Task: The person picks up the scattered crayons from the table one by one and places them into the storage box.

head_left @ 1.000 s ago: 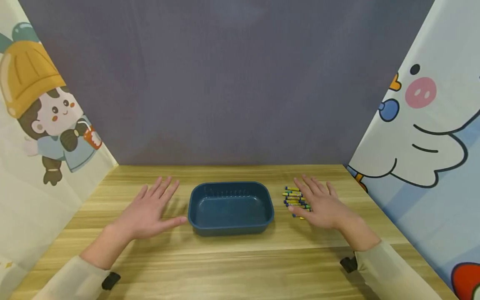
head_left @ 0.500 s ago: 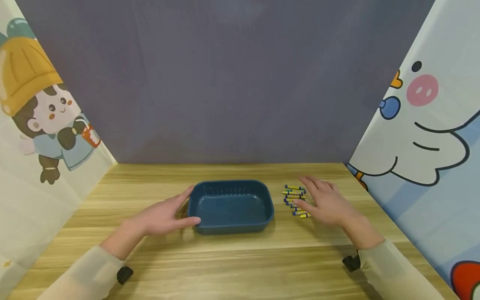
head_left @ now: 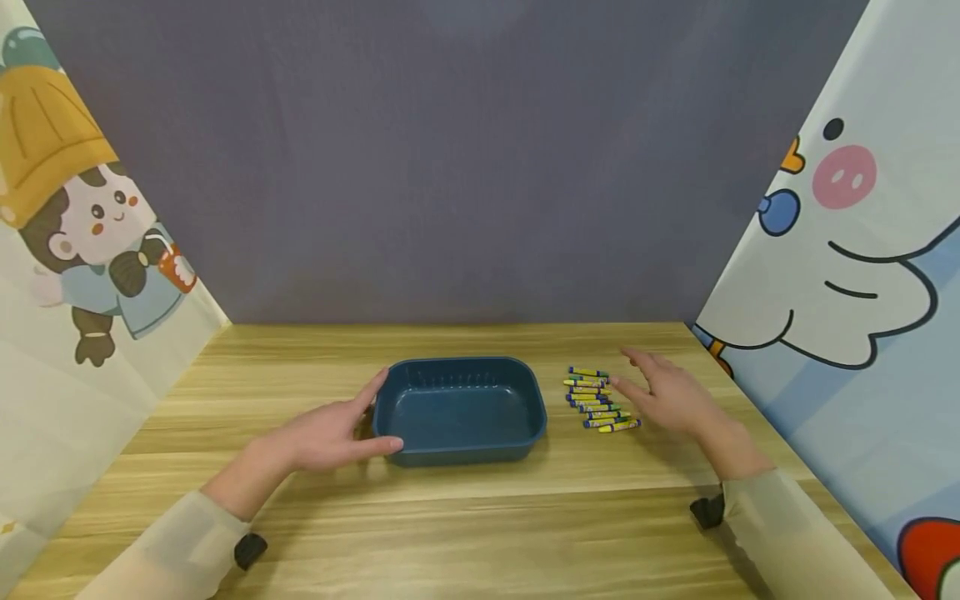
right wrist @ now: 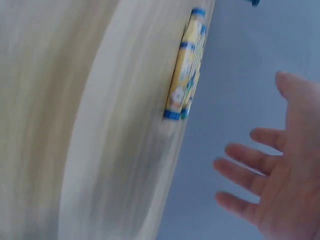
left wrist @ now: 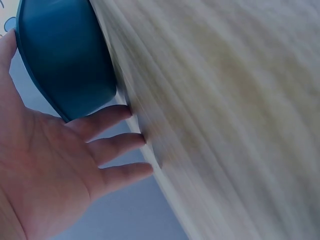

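Observation:
A dark blue rectangular plastic basin [head_left: 459, 457] stands on the wooden table. My left hand [head_left: 322, 437] spans its left end, with the thumb at the near rim and the index finger along the far left corner. In the left wrist view, the basin [left wrist: 67, 55] fills the upper left beside my spread, nearly straight fingers [left wrist: 117, 147]. Several yellow and blue crayons [head_left: 596, 400] lie in a loose column right of the basin. Just right of them hovers my right hand [head_left: 678, 396], holding nothing. Its fingers are spread apart from the crayons [right wrist: 182, 75] in the right wrist view.
The wooden table [head_left: 480, 533] runs back to a plain grey panel [head_left: 465, 167]. Printed cartoon sheets flank it, with a figure in a yellow hat [head_left: 56, 142] on the left and a white bird [head_left: 840, 275] on the right.
My left hand has moved right, from beside the basin onto its left end. My right hand has drawn back rightward from over the crayons, uncovering them.

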`<action>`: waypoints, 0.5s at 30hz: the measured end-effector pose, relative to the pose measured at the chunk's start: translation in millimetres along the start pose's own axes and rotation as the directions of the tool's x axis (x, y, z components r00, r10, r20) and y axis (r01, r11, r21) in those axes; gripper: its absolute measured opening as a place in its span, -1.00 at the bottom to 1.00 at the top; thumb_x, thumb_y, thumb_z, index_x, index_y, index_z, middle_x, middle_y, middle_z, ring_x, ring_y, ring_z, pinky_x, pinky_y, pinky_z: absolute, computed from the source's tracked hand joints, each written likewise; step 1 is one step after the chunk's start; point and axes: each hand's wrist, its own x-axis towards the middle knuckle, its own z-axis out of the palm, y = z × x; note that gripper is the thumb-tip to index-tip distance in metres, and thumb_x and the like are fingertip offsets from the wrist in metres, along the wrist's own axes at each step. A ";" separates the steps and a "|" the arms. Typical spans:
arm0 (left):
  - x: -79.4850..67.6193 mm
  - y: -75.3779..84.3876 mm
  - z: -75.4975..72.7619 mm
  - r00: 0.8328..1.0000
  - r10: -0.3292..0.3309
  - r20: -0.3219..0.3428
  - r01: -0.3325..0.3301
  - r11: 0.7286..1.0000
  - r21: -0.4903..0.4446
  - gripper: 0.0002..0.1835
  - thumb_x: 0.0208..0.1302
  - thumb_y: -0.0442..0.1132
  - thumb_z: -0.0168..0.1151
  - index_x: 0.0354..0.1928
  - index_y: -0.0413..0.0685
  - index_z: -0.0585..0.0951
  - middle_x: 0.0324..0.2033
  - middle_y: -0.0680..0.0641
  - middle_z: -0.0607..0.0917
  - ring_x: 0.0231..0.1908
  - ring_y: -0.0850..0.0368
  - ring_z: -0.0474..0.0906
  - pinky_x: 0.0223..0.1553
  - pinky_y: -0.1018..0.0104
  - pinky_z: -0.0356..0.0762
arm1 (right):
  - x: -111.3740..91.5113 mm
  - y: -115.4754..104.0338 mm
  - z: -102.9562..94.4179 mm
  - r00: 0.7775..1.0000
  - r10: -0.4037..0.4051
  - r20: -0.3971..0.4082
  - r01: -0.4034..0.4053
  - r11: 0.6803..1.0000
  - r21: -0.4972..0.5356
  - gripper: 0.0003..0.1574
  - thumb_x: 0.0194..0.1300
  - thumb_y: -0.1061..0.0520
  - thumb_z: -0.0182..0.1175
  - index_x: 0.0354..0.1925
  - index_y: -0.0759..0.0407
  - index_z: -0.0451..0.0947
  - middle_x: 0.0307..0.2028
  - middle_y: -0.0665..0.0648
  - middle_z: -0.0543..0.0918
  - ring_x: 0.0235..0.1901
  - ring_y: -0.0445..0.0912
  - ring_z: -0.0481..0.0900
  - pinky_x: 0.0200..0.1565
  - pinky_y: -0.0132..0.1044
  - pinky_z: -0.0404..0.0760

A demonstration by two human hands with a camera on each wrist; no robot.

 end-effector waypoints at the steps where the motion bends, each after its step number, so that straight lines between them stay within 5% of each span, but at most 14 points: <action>1: 0.1 -0.1 0.3 1.000 0.001 0.001 -0.001 1.000 -0.003 0.28 0.46 0.48 0.23 0.81 0.16 -0.37 0.37 -0.40 0.65 -0.22 0.14 0.64 -0.04 0.06 0.62 | 0.9 5.0 0.2 1.000 -0.001 0.001 0.001 1.000 0.028 -0.11 0.74 -0.27 0.04 0.65 0.31 0.26 0.46 0.50 0.52 0.39 0.46 0.53 0.34 0.45 0.51; 7: 0.1 -1.4 2.1 1.000 0.019 -0.019 -0.020 1.000 -0.013 0.29 0.46 0.47 0.24 0.81 0.11 -0.34 0.40 -0.43 0.62 0.18 -0.13 0.73 0.29 -0.21 0.63 | -4.7 28.3 -2.5 0.990 -0.088 0.106 0.058 0.965 0.257 -0.58 0.63 0.03 0.31 0.27 0.23 0.68 0.03 0.18 0.80 -0.03 -0.04 0.74 -0.01 -0.11 0.75; 11: -0.3 -1.7 2.4 1.000 0.020 -0.022 -0.020 0.999 -0.027 0.29 0.46 0.46 0.26 0.81 0.12 -0.34 0.40 -0.44 0.62 0.29 -0.25 0.69 0.35 -0.27 0.59 | -14.3 39.0 0.2 0.963 -0.137 0.232 0.037 0.920 0.391 -0.66 0.53 0.11 0.41 0.18 0.17 0.73 0.06 0.17 0.82 -0.03 -0.22 0.72 -0.03 -0.33 0.71; 15: -0.8 -1.9 3.4 1.000 0.011 -0.021 -0.012 0.999 -0.038 0.29 0.45 0.47 0.27 0.81 0.14 -0.34 0.40 -0.44 0.62 0.32 -0.29 0.66 0.39 -0.29 0.56 | -22.2 43.3 5.6 0.953 -0.151 0.262 0.022 0.900 0.436 -0.63 0.48 0.12 0.46 0.18 0.18 0.73 0.12 0.23 0.79 -0.04 -0.27 0.70 -0.07 -0.33 0.70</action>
